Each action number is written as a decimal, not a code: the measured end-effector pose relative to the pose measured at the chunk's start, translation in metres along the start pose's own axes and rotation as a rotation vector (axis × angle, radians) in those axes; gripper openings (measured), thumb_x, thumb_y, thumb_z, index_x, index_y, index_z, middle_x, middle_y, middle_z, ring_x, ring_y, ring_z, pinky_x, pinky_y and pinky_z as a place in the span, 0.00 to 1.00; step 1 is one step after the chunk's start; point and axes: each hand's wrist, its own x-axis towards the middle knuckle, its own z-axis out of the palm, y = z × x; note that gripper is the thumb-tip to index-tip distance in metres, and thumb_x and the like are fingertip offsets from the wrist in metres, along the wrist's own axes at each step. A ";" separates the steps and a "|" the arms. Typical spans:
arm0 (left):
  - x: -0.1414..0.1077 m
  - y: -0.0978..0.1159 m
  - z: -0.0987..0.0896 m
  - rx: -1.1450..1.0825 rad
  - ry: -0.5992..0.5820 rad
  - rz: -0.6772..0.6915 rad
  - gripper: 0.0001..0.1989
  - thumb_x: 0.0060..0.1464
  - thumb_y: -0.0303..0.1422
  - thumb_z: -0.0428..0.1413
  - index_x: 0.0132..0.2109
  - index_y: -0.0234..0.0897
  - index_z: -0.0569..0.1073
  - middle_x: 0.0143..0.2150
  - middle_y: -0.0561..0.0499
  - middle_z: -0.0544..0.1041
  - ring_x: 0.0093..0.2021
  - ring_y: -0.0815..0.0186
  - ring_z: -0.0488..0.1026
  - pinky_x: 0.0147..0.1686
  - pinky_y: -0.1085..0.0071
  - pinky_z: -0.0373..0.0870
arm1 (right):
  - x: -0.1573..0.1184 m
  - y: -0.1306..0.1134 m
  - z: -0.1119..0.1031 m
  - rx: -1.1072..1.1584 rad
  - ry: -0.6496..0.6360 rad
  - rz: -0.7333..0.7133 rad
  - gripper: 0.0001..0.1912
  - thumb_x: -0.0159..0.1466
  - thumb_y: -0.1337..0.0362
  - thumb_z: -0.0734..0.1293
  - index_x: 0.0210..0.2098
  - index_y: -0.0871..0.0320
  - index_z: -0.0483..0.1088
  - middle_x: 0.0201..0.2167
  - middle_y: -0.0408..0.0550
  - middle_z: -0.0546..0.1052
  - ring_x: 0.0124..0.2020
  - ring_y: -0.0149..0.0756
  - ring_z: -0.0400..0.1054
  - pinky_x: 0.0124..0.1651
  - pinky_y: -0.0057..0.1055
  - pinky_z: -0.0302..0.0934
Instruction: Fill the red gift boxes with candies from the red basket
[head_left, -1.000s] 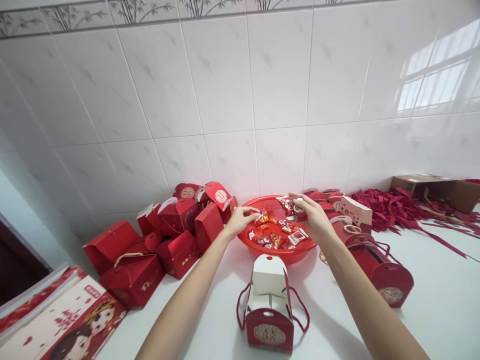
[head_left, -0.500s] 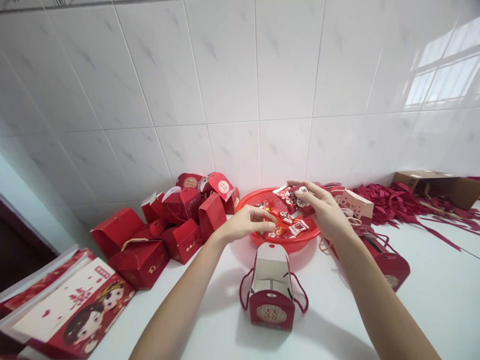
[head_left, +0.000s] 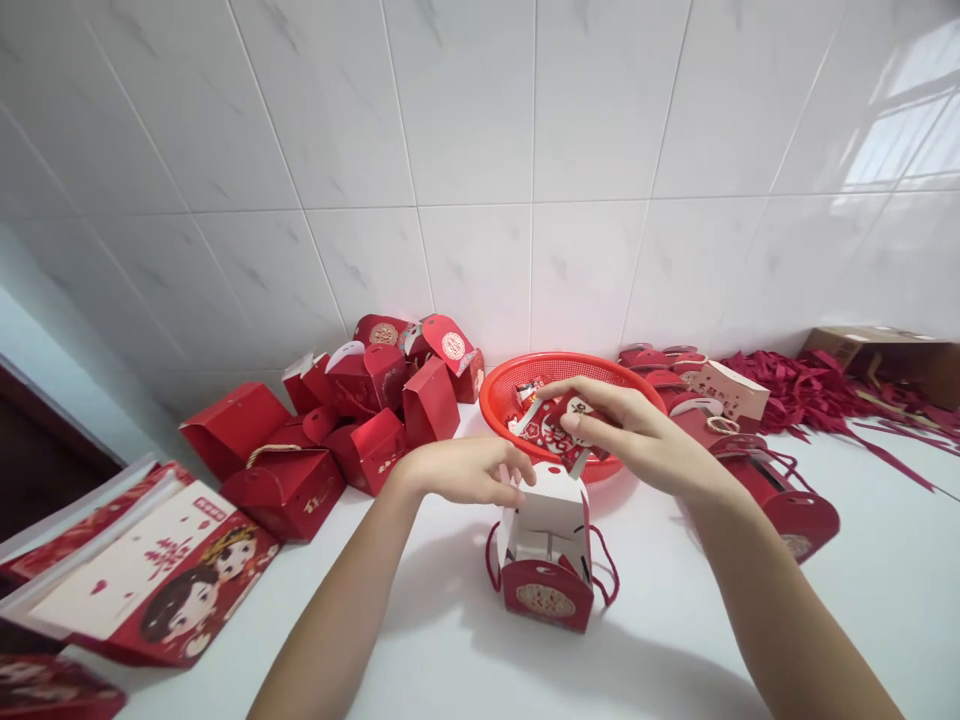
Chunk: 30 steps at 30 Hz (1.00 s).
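Observation:
My right hand (head_left: 637, 430) pinches a red and white printed packet (head_left: 544, 428) between thumb and fingers, above the near rim of a red plastic basket (head_left: 491, 405). Just in front of that basket stands a small red gift box (head_left: 547, 595), its top open, with white inner walls and a dark red cord handle on either side. A small red piece shows inside the box. Over the box's far left corner is my left hand (head_left: 469, 470), palm down, fingers loosely bent and apart; whether they touch the raised flap I cannot tell.
Several red gift boxes (head_left: 300, 490) are heaped on the left by the tiled wall. A printed bag (head_left: 150, 580) lies at the lower left. On the right are more red boxes (head_left: 795, 505), a pile of dark red ribbon (head_left: 780, 385) and a cardboard carton (head_left: 862, 345).
Both hands have come from the basket toward me; the right one brings the packet. My left hand is now over the gift box, where a red piece has appeared inside. The view has tilted slightly down.

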 end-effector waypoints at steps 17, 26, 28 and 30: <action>0.000 -0.012 -0.008 -0.015 -0.024 0.051 0.15 0.49 0.26 0.58 0.46 0.39 0.76 0.48 0.51 0.77 0.39 0.66 0.73 0.36 0.75 0.67 | 0.004 0.009 0.020 -0.234 -0.256 0.014 0.11 0.66 0.71 0.60 0.37 0.58 0.74 0.29 0.43 0.74 0.28 0.29 0.64 0.31 0.24 0.57; -0.003 -0.012 -0.008 -0.018 -0.020 0.048 0.15 0.50 0.29 0.58 0.47 0.39 0.76 0.48 0.50 0.77 0.40 0.65 0.73 0.35 0.74 0.68 | 0.002 0.008 0.024 -0.146 -0.229 -0.014 0.11 0.67 0.63 0.64 0.46 0.55 0.75 0.41 0.48 0.80 0.41 0.37 0.74 0.43 0.31 0.68; -0.003 -0.013 -0.008 -0.027 -0.023 0.061 0.16 0.50 0.28 0.58 0.48 0.41 0.76 0.51 0.50 0.77 0.42 0.64 0.74 0.37 0.74 0.68 | -0.003 -0.002 0.014 -0.171 -0.174 -0.033 0.11 0.67 0.61 0.64 0.45 0.54 0.76 0.41 0.48 0.80 0.42 0.38 0.74 0.44 0.32 0.69; -0.004 -0.013 -0.008 -0.028 -0.018 0.074 0.17 0.50 0.27 0.58 0.49 0.41 0.76 0.52 0.50 0.77 0.44 0.64 0.73 0.39 0.74 0.69 | -0.010 -0.012 0.002 -0.199 -0.106 -0.036 0.11 0.67 0.59 0.65 0.43 0.54 0.77 0.41 0.48 0.80 0.42 0.39 0.74 0.43 0.31 0.69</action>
